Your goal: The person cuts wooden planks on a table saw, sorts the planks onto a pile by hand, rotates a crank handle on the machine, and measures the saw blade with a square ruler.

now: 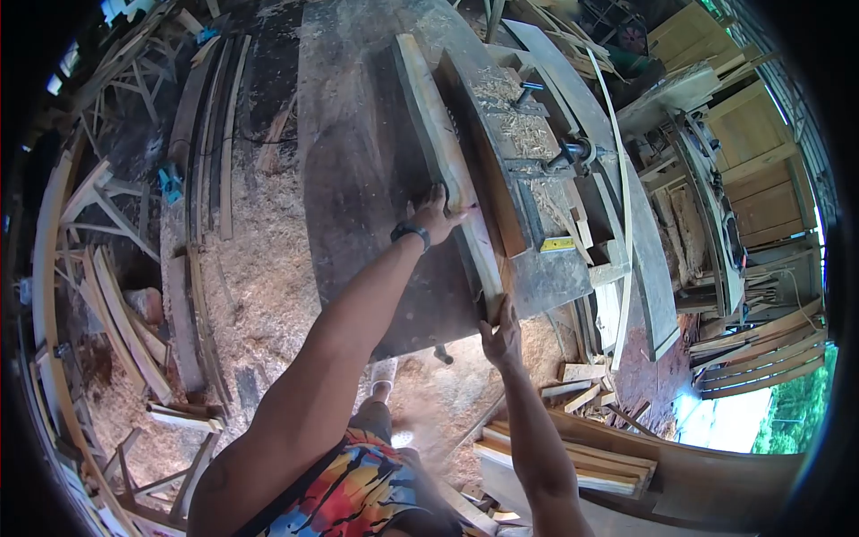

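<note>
A long, pale wooden board (pixel 445 148) with a rough, wavy edge stands lengthwise on the dark saw table (pixel 358 179). My left hand (pixel 436 215), with a dark watch at the wrist, grips the board around its middle, fingers over the top edge. At the near end of the board, my right hand (pixel 503 336) holds it with the thumb and fingers around the end. Just right of the board runs a brown wooden fence (pixel 488 161), backed by black clamps (pixel 568 157). Between board and fence, a dark toothed edge shows in part.
A yellow measuring tool (pixel 557 243) lies beside the fence amid wood shavings. Long planks (pixel 234 134) lie at the left over a sawdust-covered floor (pixel 268 286). A thin pale strip (pixel 617 179) crosses the right side. Stacked boards (pixel 573 465) sit at the lower right.
</note>
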The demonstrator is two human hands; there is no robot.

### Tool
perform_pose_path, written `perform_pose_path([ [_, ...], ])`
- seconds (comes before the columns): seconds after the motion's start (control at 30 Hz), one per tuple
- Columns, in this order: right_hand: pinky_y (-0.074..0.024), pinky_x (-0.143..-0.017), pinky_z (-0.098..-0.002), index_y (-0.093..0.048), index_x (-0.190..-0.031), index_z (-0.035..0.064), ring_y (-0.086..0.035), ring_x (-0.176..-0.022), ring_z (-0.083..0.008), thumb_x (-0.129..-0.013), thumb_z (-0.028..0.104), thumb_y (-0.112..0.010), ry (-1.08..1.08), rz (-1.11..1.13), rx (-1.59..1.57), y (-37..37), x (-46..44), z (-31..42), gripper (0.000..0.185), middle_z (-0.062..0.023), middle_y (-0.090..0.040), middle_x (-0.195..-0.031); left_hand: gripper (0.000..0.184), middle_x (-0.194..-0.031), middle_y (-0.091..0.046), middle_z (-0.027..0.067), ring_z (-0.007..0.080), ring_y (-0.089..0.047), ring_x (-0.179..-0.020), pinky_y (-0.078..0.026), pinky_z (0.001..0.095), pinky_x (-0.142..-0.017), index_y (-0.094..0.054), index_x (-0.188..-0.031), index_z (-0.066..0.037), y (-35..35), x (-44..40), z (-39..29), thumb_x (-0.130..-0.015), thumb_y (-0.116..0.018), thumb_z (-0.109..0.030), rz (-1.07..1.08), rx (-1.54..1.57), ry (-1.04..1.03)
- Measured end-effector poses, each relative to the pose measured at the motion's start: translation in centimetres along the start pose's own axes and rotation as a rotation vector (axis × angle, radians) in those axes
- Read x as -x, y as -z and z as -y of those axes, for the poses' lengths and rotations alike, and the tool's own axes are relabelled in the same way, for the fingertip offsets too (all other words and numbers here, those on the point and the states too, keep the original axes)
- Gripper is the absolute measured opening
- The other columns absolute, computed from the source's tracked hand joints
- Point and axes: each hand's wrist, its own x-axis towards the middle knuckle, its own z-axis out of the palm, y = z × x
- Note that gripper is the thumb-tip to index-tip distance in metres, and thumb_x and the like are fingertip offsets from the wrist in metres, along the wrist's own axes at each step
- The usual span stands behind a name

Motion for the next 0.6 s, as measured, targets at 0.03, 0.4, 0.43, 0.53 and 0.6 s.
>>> perform_pose_path([
  [0.03, -0.0370, -0.109, -0.0484, -0.022, -0.147, -0.0105, -0.040, -0.131, -0.0507, -0.083, 0.020, -0.067, 0.022, -0.065, -0.026, -0.1, 0.4, 0.2, 0.084, -0.0378, -0.038, -0.141, 0.094, -0.161, -0.018, 0.0167, 0.0296, -0.016, -0.150, -0.010, 0.0547, -0.119, -0.010, -0.155, -0.002, 0.6, 0.3, 0.2, -0.093, -0.039, -0.067, 0.051, -0.025, 0.001],
  [0.4, -0.0458, -0.095, -0.0449, -0.046, -0.131, -0.0043, -0.053, -0.110, -0.0305, -0.091, 0.031, -0.064, -1.607, -0.126, -1.769, -9.1, 11.4, -3.6, 0.056, -0.0211, -0.057, -0.115, 0.069, -0.152, -0.035, 0.0225, 0.0409, -0.031, -0.141, -0.024, 0.0569, -0.115, -0.035, -0.145, 0.001, -2.5, 34.6, 11.4, -0.089, -0.064, -0.026, -0.173, -0.287, -0.386],
  [0.43, -0.0445, -0.099, -0.0496, -0.052, -0.109, -0.0016, -0.052, -0.112, -0.0329, -0.094, 0.030, -0.059, -1.505, -0.117, -1.907, -11.0, 11.2, -4.9, 0.036, -0.0239, -0.057, -0.115, 0.070, -0.154, -0.031, 0.0219, 0.0421, -0.029, -0.142, -0.024, 0.0564, -0.115, -0.033, -0.146, 0.002, -2.4, 38.7, 11.9, -0.088, -0.064, -0.022, -0.101, -0.300, -0.323],
  [0.53, -0.0447, -0.098, -0.0525, -0.047, -0.093, 0.0045, -0.052, -0.113, -0.0326, -0.095, 0.030, -0.057, -1.189, -0.008, -2.577, -14.9, 8.7, -5.6, 0.027, -0.0238, -0.057, -0.116, 0.069, -0.149, -0.036, 0.0285, 0.0471, -0.040, -0.133, -0.035, 0.0479, -0.110, -0.033, -0.145, 0.004, -6.2, 49.3, 19.0, -0.088, -0.064, -0.022, -0.127, -0.005, -0.038],
  [0.6, -0.0553, -0.084, -0.0463, -0.052, -0.083, 0.0008, -0.060, -0.094, -0.0290, -0.094, 0.018, -0.056, -1.271, -0.386, -2.742, -17.2, 6.2, -6.4, 0.021, -0.0210, -0.062, -0.105, 0.063, -0.136, -0.051, 0.0301, 0.0438, -0.052, -0.123, -0.042, 0.0448, -0.104, -0.044, -0.138, 0.005, -7.0, 55.0, 24.3, -0.090, -0.062, -0.031, 0.205, -0.007, 0.398],
])
